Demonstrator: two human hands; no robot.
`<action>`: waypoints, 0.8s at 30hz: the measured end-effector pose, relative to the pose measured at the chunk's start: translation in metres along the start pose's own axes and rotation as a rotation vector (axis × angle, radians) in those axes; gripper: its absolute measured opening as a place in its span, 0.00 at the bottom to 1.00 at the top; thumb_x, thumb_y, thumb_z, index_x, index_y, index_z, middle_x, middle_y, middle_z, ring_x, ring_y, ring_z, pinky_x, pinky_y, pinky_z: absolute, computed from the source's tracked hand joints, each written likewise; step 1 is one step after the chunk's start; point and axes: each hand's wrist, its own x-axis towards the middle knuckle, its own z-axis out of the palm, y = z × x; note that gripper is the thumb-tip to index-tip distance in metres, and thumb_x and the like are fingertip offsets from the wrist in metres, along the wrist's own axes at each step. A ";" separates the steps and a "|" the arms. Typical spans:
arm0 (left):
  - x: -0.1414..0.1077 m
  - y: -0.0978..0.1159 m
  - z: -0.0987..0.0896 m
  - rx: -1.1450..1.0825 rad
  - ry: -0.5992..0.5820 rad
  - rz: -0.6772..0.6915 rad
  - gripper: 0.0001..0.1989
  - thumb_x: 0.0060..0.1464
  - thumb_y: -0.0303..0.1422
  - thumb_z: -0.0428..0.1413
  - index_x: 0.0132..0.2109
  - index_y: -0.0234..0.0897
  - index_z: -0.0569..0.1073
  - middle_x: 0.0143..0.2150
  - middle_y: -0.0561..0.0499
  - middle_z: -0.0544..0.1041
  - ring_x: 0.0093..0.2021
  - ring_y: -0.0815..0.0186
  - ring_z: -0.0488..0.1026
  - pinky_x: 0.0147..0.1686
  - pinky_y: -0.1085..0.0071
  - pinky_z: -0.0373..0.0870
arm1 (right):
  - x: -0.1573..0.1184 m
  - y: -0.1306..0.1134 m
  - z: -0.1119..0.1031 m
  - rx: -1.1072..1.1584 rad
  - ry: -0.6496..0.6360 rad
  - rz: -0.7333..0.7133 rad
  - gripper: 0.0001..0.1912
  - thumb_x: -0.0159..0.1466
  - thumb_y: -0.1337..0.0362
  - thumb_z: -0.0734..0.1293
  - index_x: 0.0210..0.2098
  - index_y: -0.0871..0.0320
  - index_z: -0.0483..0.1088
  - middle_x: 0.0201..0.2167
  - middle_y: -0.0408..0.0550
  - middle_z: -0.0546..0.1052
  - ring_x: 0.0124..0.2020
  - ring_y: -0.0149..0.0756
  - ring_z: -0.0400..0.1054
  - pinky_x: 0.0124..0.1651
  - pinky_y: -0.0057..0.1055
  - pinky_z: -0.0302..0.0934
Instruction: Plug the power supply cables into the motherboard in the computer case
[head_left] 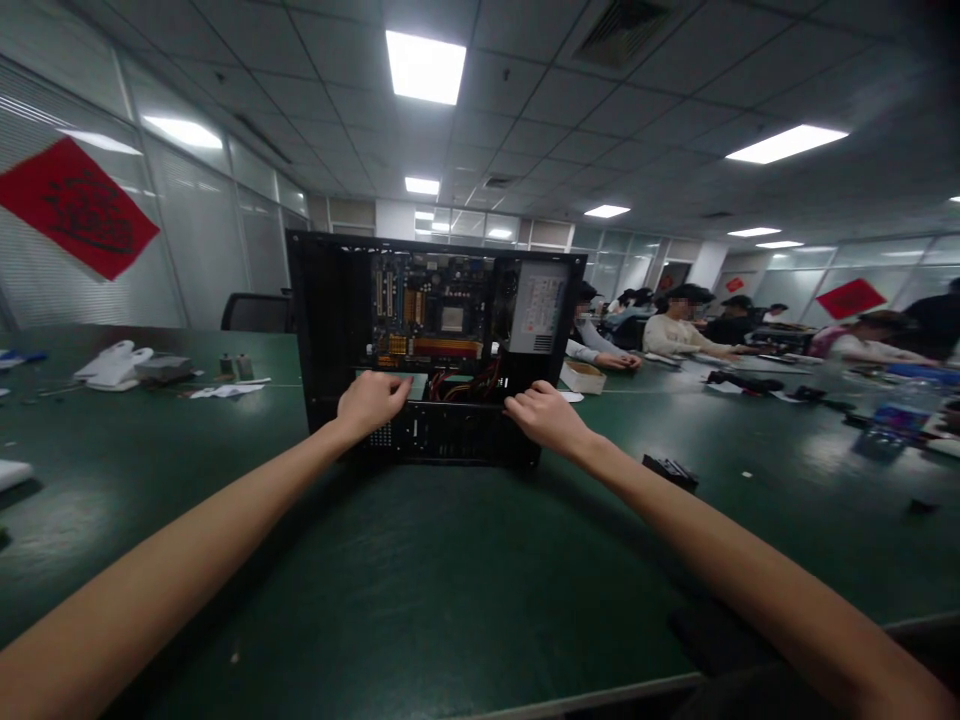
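An open black computer case [300, 330] stands upright on the green table in front of me. Inside it I see a motherboard [427, 310], a power supply [536, 305] with a pale label at the upper right, and a bundle of coloured cables [480, 385] lower down. My left hand [373, 403] is closed on the lower left part of the case frame, its fingertips hidden behind the edge. At the lower right, my right hand [547, 415] has its fingers curled over the same frame.
On the green table [420, 580], a white plastic bag [116, 362] and a grey box [163, 370] sit at the left. A small black part [670, 472] lies right of the case, near an open carton [583, 377]. A water bottle [904, 405] stands farther right. Several people sit beyond.
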 end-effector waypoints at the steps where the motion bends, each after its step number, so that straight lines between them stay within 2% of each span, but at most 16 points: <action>1: 0.004 -0.001 0.000 -0.016 -0.017 -0.026 0.29 0.65 0.49 0.44 0.33 0.40 0.83 0.30 0.44 0.81 0.31 0.58 0.75 0.28 0.66 0.56 | 0.002 -0.002 -0.001 -0.002 -0.007 0.004 0.14 0.73 0.66 0.61 0.34 0.62 0.74 0.27 0.49 0.78 0.29 0.37 0.69 0.43 0.37 0.48; 6: 0.026 -0.012 -0.004 -0.017 -0.106 -0.207 0.33 0.63 0.57 0.41 0.34 0.43 0.84 0.36 0.44 0.82 0.40 0.50 0.78 0.35 0.64 0.65 | 0.017 -0.017 -0.009 0.021 -0.067 0.016 0.15 0.74 0.66 0.60 0.34 0.62 0.74 0.27 0.51 0.79 0.29 0.37 0.70 0.41 0.37 0.48; 10: 0.044 -0.034 -0.002 -0.027 -0.111 -0.329 0.32 0.60 0.59 0.43 0.36 0.44 0.84 0.38 0.44 0.83 0.42 0.47 0.78 0.38 0.61 0.67 | 0.039 -0.038 -0.022 0.064 -0.141 0.033 0.18 0.75 0.64 0.58 0.34 0.63 0.74 0.29 0.53 0.80 0.30 0.38 0.73 0.42 0.37 0.51; 14: 0.059 -0.063 0.006 -0.022 -0.072 -0.304 0.27 0.61 0.53 0.46 0.36 0.41 0.83 0.38 0.41 0.82 0.40 0.49 0.78 0.34 0.63 0.65 | 0.070 -0.067 -0.037 0.098 -0.196 0.034 0.21 0.76 0.65 0.55 0.35 0.65 0.75 0.28 0.57 0.80 0.29 0.40 0.74 0.42 0.38 0.56; 19: 0.070 -0.101 0.011 0.042 0.029 -0.228 0.28 0.64 0.45 0.42 0.37 0.33 0.82 0.35 0.35 0.82 0.37 0.52 0.78 0.33 0.65 0.62 | 0.112 -0.109 -0.057 0.153 -0.184 0.007 0.20 0.73 0.72 0.56 0.37 0.66 0.79 0.33 0.59 0.82 0.31 0.42 0.76 0.42 0.41 0.64; 22: 0.075 -0.115 0.005 0.118 0.049 -0.214 0.28 0.65 0.43 0.42 0.42 0.30 0.83 0.39 0.33 0.82 0.41 0.50 0.78 0.35 0.65 0.64 | 0.140 -0.139 -0.066 0.152 -0.196 0.014 0.17 0.71 0.75 0.58 0.38 0.66 0.80 0.34 0.61 0.82 0.32 0.43 0.76 0.42 0.43 0.68; 24: 0.076 -0.116 -0.001 0.112 0.032 -0.214 0.25 0.65 0.42 0.45 0.44 0.30 0.82 0.40 0.33 0.82 0.43 0.48 0.78 0.36 0.65 0.66 | 0.162 -0.160 -0.072 0.146 -0.208 0.007 0.15 0.69 0.77 0.60 0.38 0.67 0.80 0.34 0.62 0.82 0.32 0.44 0.77 0.39 0.42 0.70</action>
